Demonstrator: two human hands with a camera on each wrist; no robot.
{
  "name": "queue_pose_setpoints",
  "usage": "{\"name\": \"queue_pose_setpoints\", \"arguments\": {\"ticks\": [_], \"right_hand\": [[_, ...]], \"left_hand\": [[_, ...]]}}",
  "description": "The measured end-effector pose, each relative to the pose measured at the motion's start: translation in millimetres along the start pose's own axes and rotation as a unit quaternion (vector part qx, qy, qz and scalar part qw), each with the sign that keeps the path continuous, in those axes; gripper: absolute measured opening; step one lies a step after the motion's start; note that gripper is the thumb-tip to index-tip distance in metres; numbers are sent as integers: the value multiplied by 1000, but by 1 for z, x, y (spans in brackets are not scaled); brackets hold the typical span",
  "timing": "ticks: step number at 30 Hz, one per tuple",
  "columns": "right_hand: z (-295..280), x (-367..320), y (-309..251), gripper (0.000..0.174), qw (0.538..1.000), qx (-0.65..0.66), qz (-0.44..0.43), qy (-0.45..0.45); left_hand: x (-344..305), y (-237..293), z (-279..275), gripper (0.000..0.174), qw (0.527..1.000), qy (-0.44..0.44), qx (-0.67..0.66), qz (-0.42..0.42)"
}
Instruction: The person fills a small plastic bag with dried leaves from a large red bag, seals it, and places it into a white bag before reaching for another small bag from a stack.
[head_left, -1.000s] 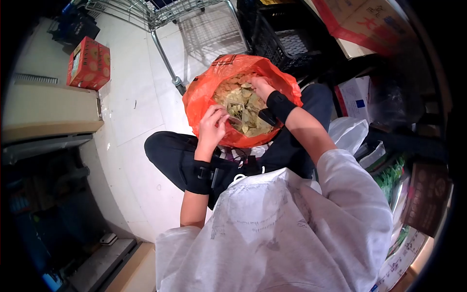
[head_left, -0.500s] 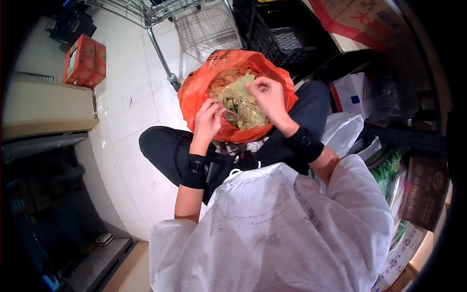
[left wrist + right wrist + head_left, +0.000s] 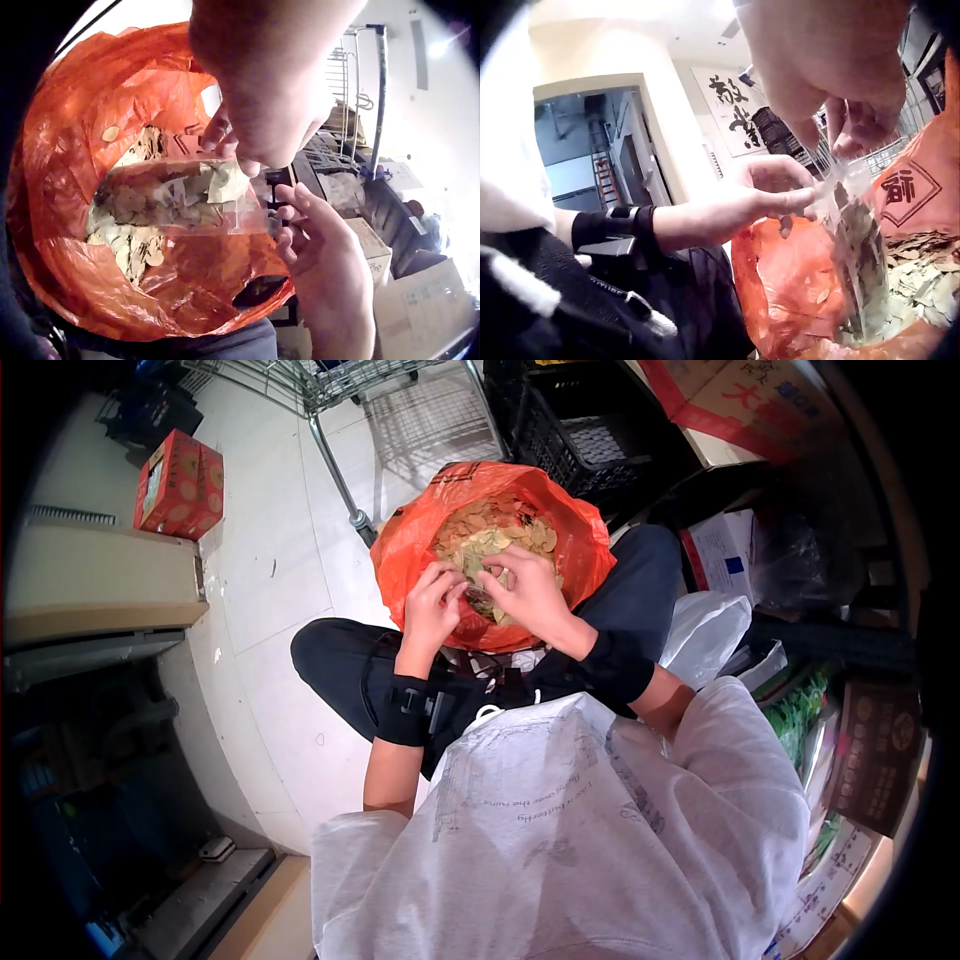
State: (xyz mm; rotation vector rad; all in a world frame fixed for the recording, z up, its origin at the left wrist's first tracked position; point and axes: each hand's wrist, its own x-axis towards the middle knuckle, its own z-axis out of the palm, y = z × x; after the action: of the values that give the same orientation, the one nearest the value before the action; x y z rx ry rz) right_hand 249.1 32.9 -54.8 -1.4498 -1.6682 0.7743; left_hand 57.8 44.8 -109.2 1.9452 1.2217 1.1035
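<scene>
An orange plastic bag (image 3: 400, 575) full of dried leaves (image 3: 525, 525) stands open between the person's legs. Inside its mouth is a small clear plastic bag (image 3: 142, 199) partly filled with dried leaves. The left hand (image 3: 430, 610) pinches one edge of the clear bag's mouth between thumb and fingers. Across from it, the right hand (image 3: 530, 595) has curled fingers at the opposite edge of that mouth, gripping the plastic. One pale leaf (image 3: 229, 184) shows close under the left fingertips. In the head view the hands cover much of the clear bag.
A wire shopping cart (image 3: 335, 460) and a black crate (image 3: 590, 450) stand beyond the orange bag. To the left, a red box (image 3: 180, 485) sits on the floor. A white plastic bag (image 3: 705, 630) and cartons crowd the right side.
The right hand lifted out of the leaf pile with pale leaves, then moved left to the clear bag's mouth beside the left hand. The left hand stays at the clear bag's edge.
</scene>
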Motion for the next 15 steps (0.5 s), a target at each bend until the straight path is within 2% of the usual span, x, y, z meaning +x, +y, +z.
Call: {"name": "queue_pose_setpoints", "arguments": {"ticks": [3,4,6,7,8,9,10,12,14,15], "right_hand": [[-14,11,16,17,999,7,38,30],[-16,21,28,15,996,32,36,77],[-23,44,78,14,992,17,100,77],[-20,54,107,14,992,15,101,80],[-16,63,135,16,980,85,169,67],[-18,66,142,19,958,155,235,54],[-22,67,148,29,948,119,293,23],[-21,68,166,26,935,-32,352,8],[-23,55,177,24,937,-52,345,-23],[-20,55,190,23,939,-69,333,-56]], "left_hand": [[0,2,-1,13,1000,-6,-4,-16],[0,3,-1,13,1000,-8,-5,-22],[0,4,0,14,1000,3,-7,-16],[0,4,0,15,1000,14,-7,-9],[1,5,-1,15,1000,12,-10,-7],[2,8,-4,16,998,64,10,27],[5,11,-6,17,991,115,30,62],[5,9,-6,17,988,127,40,74],[2,3,-2,19,996,57,45,47],[4,12,-5,22,992,79,69,69]]}}
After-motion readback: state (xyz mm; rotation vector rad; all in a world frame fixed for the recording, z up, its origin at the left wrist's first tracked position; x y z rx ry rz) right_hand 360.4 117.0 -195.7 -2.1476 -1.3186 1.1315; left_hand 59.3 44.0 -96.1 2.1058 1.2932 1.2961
